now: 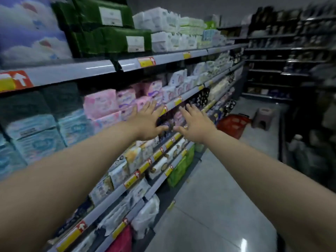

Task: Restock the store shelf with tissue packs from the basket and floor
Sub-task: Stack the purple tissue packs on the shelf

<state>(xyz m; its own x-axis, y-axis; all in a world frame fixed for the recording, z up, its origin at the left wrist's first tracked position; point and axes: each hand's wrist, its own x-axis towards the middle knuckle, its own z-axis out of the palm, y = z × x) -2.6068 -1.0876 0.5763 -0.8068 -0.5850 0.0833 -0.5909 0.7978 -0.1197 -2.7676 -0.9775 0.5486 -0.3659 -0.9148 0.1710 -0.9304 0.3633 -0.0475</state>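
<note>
Pink soft-wrapped tissue packs [101, 103] are sitting just beyond the open left hand [147, 122], while the red plastic basket [233, 124] is standing on the floor [218, 188] past the open, nearer right hand [195, 124].

Counted:
- 2x bare hands: left hand [147, 122], right hand [195, 124].
- 1x red plastic basket [233, 124].
- 1x small grey plastic stool [263, 118].
- 2x big dark green wrapped packs with white labels [101, 13] [112, 40].
- At least 4x grey shelf rails [72, 71] on near rack.
- Pink tissue packs [100, 102], plus white and blue ones: too blurred to count.
- Yellow-red price tags [147, 61]: same, no firm count.
</note>
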